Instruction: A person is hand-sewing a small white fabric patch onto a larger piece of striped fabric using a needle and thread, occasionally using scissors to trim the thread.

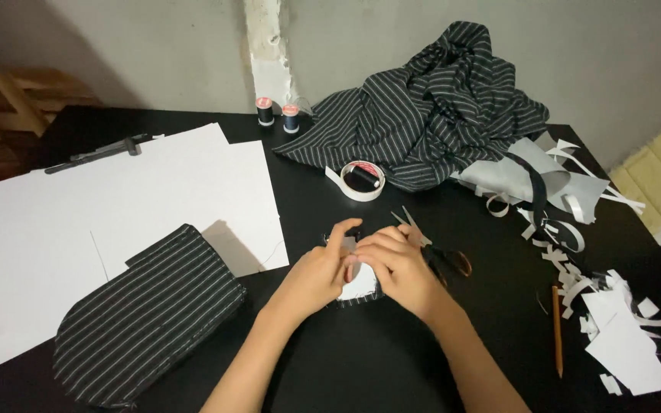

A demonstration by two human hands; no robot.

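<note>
- Left hand (pixel 317 273) and right hand (pixel 398 268) meet at table centre, both pinched narrow on one small white piece (pixel 359 287) edged with striped cloth.
- The piece lies flat on the black table (pixel 361 359), directly under the fingertips; most of it is hidden, so its long axis cannot be told.
- Both hands touch it; the right covers more of its upper edge, the left thumb presses at the left side.
- Scissors (pixel 437 248) lie just beside the right hand, blades pointing up-left, handles to the right; right hand is nearer.
- Tape roll (pixel 363 180) sits beyond the hands; striped pouch (pixel 147 317) well left on white paper sheets (pixel 116 199).
- Pencil (pixel 557 329) and paper scraps (pixel 621 336) lie off right.
</note>
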